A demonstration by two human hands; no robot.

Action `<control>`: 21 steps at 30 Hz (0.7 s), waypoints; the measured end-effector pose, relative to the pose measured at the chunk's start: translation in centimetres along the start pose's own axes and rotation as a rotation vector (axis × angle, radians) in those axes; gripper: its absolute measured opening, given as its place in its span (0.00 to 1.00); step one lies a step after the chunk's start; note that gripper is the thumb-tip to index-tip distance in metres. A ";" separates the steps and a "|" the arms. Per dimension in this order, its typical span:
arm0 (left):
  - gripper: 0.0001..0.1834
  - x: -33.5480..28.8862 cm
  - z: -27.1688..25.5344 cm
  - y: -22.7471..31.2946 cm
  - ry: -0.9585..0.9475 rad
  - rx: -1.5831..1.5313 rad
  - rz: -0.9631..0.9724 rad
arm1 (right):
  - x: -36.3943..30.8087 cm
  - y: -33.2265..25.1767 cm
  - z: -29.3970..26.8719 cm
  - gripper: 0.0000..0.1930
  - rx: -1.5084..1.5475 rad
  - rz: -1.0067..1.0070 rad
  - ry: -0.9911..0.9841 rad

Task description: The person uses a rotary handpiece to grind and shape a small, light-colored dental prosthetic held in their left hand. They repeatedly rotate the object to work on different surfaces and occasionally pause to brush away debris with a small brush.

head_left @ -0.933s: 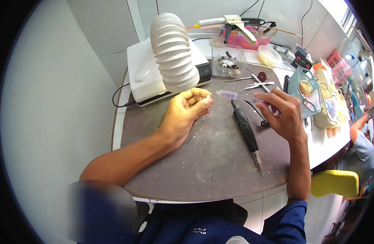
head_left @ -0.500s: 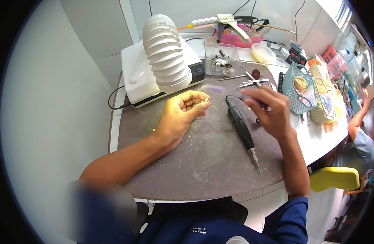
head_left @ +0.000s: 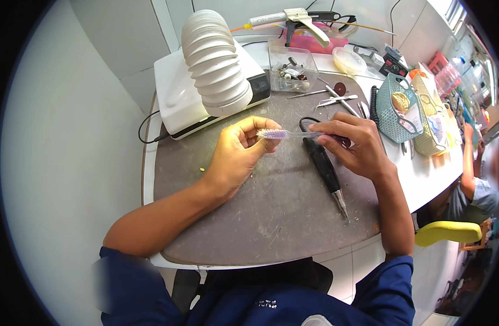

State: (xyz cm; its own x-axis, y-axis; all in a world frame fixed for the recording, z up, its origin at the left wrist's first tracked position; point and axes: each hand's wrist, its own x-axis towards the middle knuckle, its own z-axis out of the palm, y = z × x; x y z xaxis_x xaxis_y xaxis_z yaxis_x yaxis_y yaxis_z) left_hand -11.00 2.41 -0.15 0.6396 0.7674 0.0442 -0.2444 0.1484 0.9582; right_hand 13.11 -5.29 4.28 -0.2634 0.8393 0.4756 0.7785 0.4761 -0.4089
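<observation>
My right hand (head_left: 361,142) is closed on the clear handle of a toothbrush (head_left: 303,134). Its pale purple and white bristles (head_left: 270,133) lie across the fingertips of my left hand (head_left: 244,149). Thumb and fingers of the left hand are pinched together; the small pale yellow piece between them is now hidden behind the brush head. Under the toothbrush, a black rotary handpiece (head_left: 324,167) with a metal tip rests on the mat, its cord curling up by my right fingers. A pale yellow crumb (head_left: 202,169) lies beside my left forearm.
A white machine (head_left: 170,100) with a ribbed hose (head_left: 214,65) stands at the back left. Behind the hands are a clear box of small parts (head_left: 282,81), metal tools (head_left: 336,100) and a dispensing gun (head_left: 298,22). Baskets (head_left: 393,103) stand at right; another person (head_left: 469,179) sits beyond.
The toothbrush, a blur beyond my left fingertips before, has come down onto them and shows clearly. My left hand still pinches in about the same place. The whole view has shifted slightly.
</observation>
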 end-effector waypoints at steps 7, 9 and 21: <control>0.09 -1.2 0.3 0.7 0.012 0.041 -0.046 | -0.1 0.6 -3.0 0.10 -0.081 0.027 0.018; 0.09 -1.5 0.5 0.9 0.018 0.062 -0.064 | -0.2 0.0 -1.9 0.11 -0.031 0.012 0.045; 0.09 -1.8 0.5 1.0 0.048 0.028 -0.114 | -0.5 0.9 -1.2 0.13 -0.143 -0.046 0.084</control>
State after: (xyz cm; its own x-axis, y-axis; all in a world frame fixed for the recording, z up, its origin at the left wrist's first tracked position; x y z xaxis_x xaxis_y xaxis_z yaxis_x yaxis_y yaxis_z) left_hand -12.06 0.90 0.89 0.6266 0.7754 -0.0781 -0.1514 0.2194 0.9638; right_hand 14.64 -5.59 4.60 -0.2565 0.7896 0.5574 0.8417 0.4660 -0.2728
